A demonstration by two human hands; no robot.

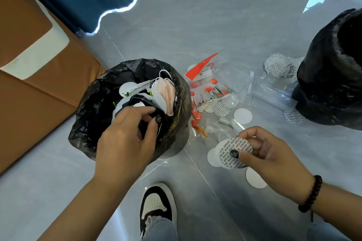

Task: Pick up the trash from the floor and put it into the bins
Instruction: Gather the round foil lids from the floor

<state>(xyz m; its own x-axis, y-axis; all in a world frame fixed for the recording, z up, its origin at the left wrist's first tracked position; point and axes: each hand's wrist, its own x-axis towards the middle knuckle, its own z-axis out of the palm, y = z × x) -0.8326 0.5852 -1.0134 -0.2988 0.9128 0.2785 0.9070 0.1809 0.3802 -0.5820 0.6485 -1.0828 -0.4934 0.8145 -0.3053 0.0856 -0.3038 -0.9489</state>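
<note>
The right hand (262, 148) pinched a printed round seal (233, 152) between thumb and fingertips, holding it flat-faced just above the floor (215, 25), with a plain white disc (212, 157) peeking out behind it — whether that second disc was in the grip or lying on the floor could not be told. The near bin (94, 103), lined in black plastic and already holding masks and paper scraps, stood to the left of that hand and a little farther from the person, so the seal would probably have to travel leftward and up over the rim. The left hand (127, 137) was over that bin, its fingers curled into the dark plastic at the mouth — apparently holding the liner or pressing the contents down. A second bin (333, 76) stood well off to the right and farther away, so the left one looked the handier target. More seals, clear bags and a red-flowered wrapper (209, 88) lay on the floor between the two bins, beyond the right hand.
</note>
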